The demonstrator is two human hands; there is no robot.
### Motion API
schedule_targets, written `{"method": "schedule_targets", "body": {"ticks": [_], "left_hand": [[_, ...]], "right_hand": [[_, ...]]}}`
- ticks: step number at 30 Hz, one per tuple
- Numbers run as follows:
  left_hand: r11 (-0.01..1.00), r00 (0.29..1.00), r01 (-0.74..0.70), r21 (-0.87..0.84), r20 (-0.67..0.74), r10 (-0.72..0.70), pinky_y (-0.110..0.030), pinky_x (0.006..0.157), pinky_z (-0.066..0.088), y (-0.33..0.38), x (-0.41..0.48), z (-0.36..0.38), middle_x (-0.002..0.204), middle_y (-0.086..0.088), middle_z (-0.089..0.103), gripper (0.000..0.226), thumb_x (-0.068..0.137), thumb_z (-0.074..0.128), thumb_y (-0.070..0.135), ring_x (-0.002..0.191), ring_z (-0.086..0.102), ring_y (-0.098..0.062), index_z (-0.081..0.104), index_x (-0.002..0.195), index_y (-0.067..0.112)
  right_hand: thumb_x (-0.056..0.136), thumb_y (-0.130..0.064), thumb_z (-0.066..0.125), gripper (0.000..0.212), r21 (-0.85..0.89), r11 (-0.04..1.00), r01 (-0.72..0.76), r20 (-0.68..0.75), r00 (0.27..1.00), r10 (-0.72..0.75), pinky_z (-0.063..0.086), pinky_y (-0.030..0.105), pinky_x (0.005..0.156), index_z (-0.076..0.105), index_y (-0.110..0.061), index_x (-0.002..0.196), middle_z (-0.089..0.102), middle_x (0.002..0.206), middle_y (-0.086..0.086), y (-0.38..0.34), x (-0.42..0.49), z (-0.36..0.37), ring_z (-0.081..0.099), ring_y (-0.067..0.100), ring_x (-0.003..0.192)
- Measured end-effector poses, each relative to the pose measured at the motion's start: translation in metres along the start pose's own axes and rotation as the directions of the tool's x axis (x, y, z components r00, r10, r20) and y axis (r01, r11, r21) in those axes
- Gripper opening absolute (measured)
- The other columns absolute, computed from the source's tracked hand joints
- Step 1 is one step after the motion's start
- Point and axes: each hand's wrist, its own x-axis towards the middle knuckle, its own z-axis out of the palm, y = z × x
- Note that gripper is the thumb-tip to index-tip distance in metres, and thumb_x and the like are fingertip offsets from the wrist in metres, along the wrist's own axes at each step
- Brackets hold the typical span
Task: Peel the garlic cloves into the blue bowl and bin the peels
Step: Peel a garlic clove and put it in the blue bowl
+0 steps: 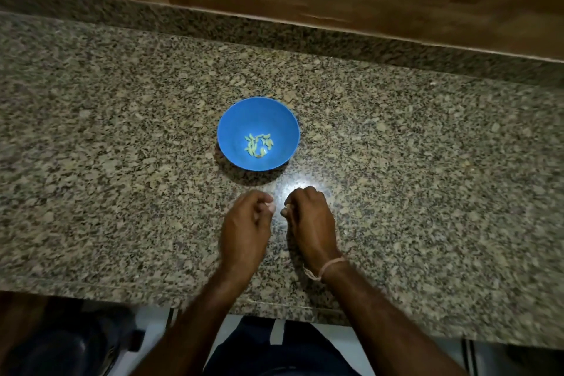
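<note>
Your blue bowl (pixel 236 119) sits on the speckled granite counter (pixel 122 162), just beyond your hands, with a small heap of peeled garlic cloves (pixel 258 145) at its bottom. Your left hand (pixel 245 232) lies below the bowl's near rim, fingers curled in toward the thumb. Whether it pinches anything I cannot tell, as it is too blurred. Your right hand (pixel 309 223) is just beside it, a narrow gap between them, its fingers bent tight round a pale bit (pixel 285 210) on the thumb side — clove or peel, unclear. A thin cord bracelet (pixel 331 265) circles your right wrist. Both hands are near the bowl — neither touches it.
</note>
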Motion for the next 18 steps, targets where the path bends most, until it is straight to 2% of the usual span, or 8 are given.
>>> {"method": "schedule_targets", "body": {"ticks": [3,5,7,10,13,14,18], "left_hand": [[0.969,0.962,0.241,-0.055,0.147,-0.231,-0.023,0.071,0.053,-0.013,-0.002,0.014,0.090,0.008,0.071,0.010,0.095,0.072,0.023,0.084,0.068,-0.009,0.074,0.105,0.022],[0.947,0.941,0.311,-0.083,0.168,-0.294,-0.014,0.067,0.048,-0.012,0.001,0.019,0.086,0.011,0.071,0.010,0.094,0.074,0.025,0.081,0.068,-0.004,0.075,0.104,0.021],[0.943,0.935,0.326,-0.064,0.171,-0.311,-0.014,0.068,0.049,-0.012,0.002,0.021,0.084,0.013,0.071,0.009,0.093,0.075,0.025,0.078,0.066,0.001,0.075,0.101,0.022],[0.945,0.933,0.327,-0.022,0.170,-0.318,-0.026,0.076,0.055,-0.014,0.004,0.022,0.086,0.011,0.073,0.009,0.092,0.075,0.026,0.082,0.069,-0.008,0.076,0.101,0.023],[0.945,0.932,0.327,-0.009,0.165,-0.321,-0.030,0.076,0.057,-0.009,0.005,0.026,0.081,0.011,0.072,0.009,0.090,0.078,0.030,0.078,0.069,-0.009,0.076,0.096,0.025],[0.944,0.931,0.329,-0.006,0.168,-0.323,-0.030,0.075,0.056,-0.006,0.005,0.027,0.078,0.011,0.071,0.010,0.088,0.079,0.031,0.076,0.069,-0.009,0.075,0.095,0.025],[0.932,0.919,0.363,-0.005,0.169,-0.357,-0.026,0.069,0.054,-0.001,0.008,0.031,0.075,0.011,0.073,0.010,0.086,0.081,0.034,0.073,0.069,-0.006,0.076,0.087,0.025]], "right_hand": [[0.094,-0.014,0.064,0.012,-0.158,0.984,0.077,-0.004,0.997,-0.079,0.042,0.043,0.061,0.054,-0.022,0.093,0.055,0.091,-0.002,0.001,-0.008,-0.001,0.047,0.023,0.087],[0.098,-0.016,0.060,0.008,-0.176,0.979,0.102,-0.013,0.994,-0.106,0.041,0.042,0.060,0.056,-0.023,0.097,0.056,0.092,-0.002,0.000,-0.014,-0.001,0.046,0.023,0.087],[0.100,-0.019,0.062,0.005,-0.143,0.986,0.091,-0.025,0.995,-0.095,0.040,0.039,0.060,0.060,-0.022,0.103,0.059,0.096,-0.002,0.002,-0.019,0.001,0.048,0.022,0.089],[0.099,-0.023,0.066,0.013,-0.093,0.994,0.058,-0.026,0.998,-0.061,0.042,0.038,0.065,0.064,-0.021,0.111,0.063,0.101,0.000,0.006,-0.023,0.005,0.052,0.022,0.094],[0.101,-0.033,0.051,0.021,-0.023,0.998,0.053,-0.024,0.998,-0.053,0.044,0.039,0.067,0.065,-0.021,0.110,0.064,0.099,0.002,0.008,-0.023,0.006,0.055,0.024,0.093],[0.101,-0.032,0.048,0.022,0.007,0.998,0.058,-0.024,0.998,-0.058,0.044,0.039,0.067,0.065,-0.021,0.108,0.064,0.097,0.002,0.008,-0.024,0.005,0.055,0.023,0.091],[0.103,-0.020,0.057,0.007,0.204,0.976,0.073,-0.023,0.997,-0.070,0.048,0.037,0.069,0.064,-0.021,0.102,0.063,0.095,-0.003,0.011,-0.025,0.000,0.059,0.015,0.084]]}}
